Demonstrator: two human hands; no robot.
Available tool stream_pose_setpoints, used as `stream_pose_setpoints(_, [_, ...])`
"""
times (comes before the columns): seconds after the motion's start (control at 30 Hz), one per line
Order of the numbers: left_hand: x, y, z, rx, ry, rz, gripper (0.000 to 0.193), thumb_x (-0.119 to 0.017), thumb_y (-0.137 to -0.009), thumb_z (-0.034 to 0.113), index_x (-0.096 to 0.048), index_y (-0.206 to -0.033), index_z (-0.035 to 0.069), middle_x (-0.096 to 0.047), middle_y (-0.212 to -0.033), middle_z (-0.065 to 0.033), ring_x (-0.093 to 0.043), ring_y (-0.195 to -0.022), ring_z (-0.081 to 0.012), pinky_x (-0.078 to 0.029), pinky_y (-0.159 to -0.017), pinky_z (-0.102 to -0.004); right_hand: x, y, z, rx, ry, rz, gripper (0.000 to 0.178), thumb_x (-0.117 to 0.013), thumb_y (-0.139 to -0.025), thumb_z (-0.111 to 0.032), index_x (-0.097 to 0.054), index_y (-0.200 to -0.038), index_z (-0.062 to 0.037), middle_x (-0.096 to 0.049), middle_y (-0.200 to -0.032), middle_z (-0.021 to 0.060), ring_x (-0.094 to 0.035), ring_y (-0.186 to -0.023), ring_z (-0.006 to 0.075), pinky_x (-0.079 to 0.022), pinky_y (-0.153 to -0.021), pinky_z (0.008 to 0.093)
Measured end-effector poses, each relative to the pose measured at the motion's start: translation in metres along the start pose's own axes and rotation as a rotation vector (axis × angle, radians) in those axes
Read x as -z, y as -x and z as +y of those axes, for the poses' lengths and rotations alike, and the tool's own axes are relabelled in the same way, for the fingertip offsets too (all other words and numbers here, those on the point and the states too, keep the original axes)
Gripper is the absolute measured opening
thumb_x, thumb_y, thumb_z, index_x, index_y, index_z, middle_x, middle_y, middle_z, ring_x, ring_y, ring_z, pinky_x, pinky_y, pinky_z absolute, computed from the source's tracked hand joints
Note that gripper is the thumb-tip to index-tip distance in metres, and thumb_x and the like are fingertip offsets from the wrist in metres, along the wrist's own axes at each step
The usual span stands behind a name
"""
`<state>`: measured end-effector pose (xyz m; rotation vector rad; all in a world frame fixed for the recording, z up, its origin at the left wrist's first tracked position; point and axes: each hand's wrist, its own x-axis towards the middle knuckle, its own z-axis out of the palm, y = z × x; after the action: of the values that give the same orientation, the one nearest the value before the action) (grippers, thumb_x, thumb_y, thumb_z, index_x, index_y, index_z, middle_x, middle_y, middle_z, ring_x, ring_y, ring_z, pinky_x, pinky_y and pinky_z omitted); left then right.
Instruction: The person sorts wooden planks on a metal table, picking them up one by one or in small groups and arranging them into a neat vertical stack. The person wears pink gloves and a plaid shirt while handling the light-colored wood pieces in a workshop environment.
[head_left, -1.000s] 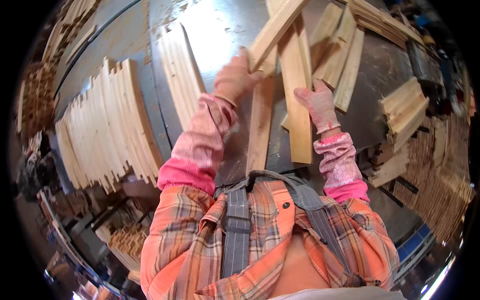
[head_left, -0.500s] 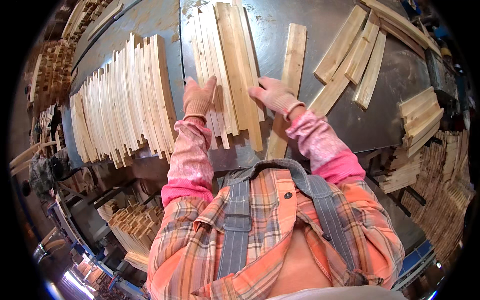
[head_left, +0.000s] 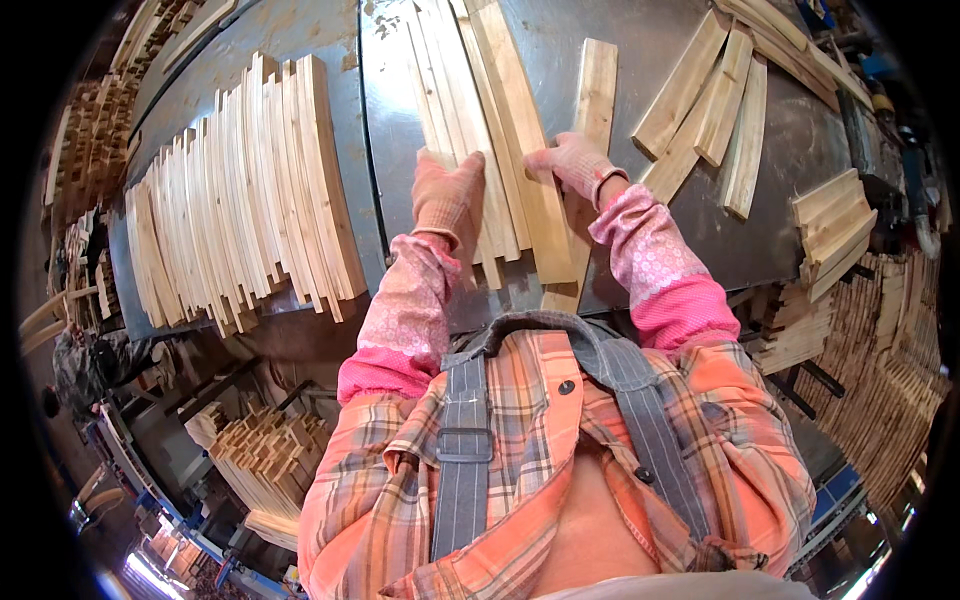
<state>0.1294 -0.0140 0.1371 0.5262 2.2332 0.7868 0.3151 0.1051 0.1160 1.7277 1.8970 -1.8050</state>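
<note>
Both of my hands wear light knitted gloves. Between them lies a loose group of long wooden slats (head_left: 462,130) on a grey metal table. My left hand (head_left: 447,195) presses the group's left side, thumb over the top and fingers curled at the outer edge. At the right side, my right hand (head_left: 580,168) grips the wide outermost slat (head_left: 525,150), its thumb on the upper face. Beneath my right hand, a single board (head_left: 597,85) lies partly covered on the metal.
A tight row of slats (head_left: 235,190) covers the table (head_left: 345,130) at left. Several loose boards (head_left: 690,90) fan out at far right, and a small stack (head_left: 838,230) sits at the right edge. Below the table at left stand more stacked pieces (head_left: 265,455).
My left hand has moved right and closed against the slats, shifting the group rightward. My right thumb now lies on the outermost slat, which has separated slightly at its far end.
</note>
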Motion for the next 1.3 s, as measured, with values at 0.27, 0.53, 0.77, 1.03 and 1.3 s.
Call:
stream_pose_setpoints(0.27, [-0.016, -0.041, 0.006, -0.174, -0.236, 0.068, 0.084, -0.085, -0.077, 0.047, -0.053, -0.135, -0.005, -0.065, -0.131, -0.0271, -0.065, -0.123, -0.0398, -0.050, -0.106, -0.0452, -0.044, 0.023, -0.027, 0.086, 0.529, 0.340, 0.082, -0.073, -0.084, -0.060, -0.063, -0.129, 0.0081, -0.062, -0.136, 0.0287, -0.062, -0.124, 0.0431, -0.053, -0.103, 0.0456])
stream_pose_setpoints(0.53, [0.011, -0.077, 0.003, -0.265, -0.159, -0.031, 0.065, -0.075, -0.086, 0.047, -0.068, -0.124, -0.006, -0.075, -0.110, -0.0243, -0.072, -0.109, -0.0367, -0.054, -0.095, -0.0429, 0.020, 0.021, -0.018, -0.033, 0.492, 0.258, 0.091, -0.076, -0.083, -0.053, -0.046, -0.142, 0.0096, -0.065, -0.127, 0.0327, -0.066, -0.119, 0.0406, -0.052, -0.102, 0.0492])
stream_pose_setpoints(0.77, [0.023, -0.114, 0.009, -0.231, -0.267, -0.201, 0.057, -0.063, -0.090, 0.048, -0.072, -0.118, -0.001, -0.073, -0.112, -0.0292, -0.070, -0.111, -0.0418, -0.053, -0.093, -0.0460, 0.011, -0.007, -0.030, -0.292, 0.509, 0.394, 0.096, -0.086, -0.080, -0.030, -0.031, -0.153, -0.0027, -0.057, -0.137, 0.0237, -0.059, -0.130, 0.0391, -0.051, -0.107, 0.0487])
stream_pose_setpoints(1.03, [0.017, -0.127, 0.037, -0.191, -0.148, -0.162, 0.059, -0.065, -0.093, 0.043, -0.063, -0.136, 0.002, -0.073, -0.123, -0.0213, -0.069, -0.118, -0.0355, -0.052, -0.100, -0.0415, 0.025, -0.087, -0.090, -0.109, 0.272, 0.135, 0.060, -0.070, -0.089, -0.046, -0.070, -0.121, 0.0045, -0.073, -0.116, 0.0273, -0.070, -0.110, 0.0399, -0.053, -0.098, 0.0440])
stream_pose_setpoints(1.3, [0.066, -0.113, 0.074, -0.593, 0.225, -0.255, 0.051, -0.067, -0.095, 0.025, -0.060, -0.141, 0.003, -0.073, -0.121, -0.0126, -0.066, -0.110, -0.0185, -0.052, -0.096, -0.0332, 0.038, -0.046, -0.134, 0.342, 0.294, 0.165, 0.051, -0.070, -0.083, -0.047, -0.076, -0.107, -0.0018, -0.075, -0.093, 0.0235, -0.074, -0.087, 0.0321, -0.057, -0.081, 0.0451])
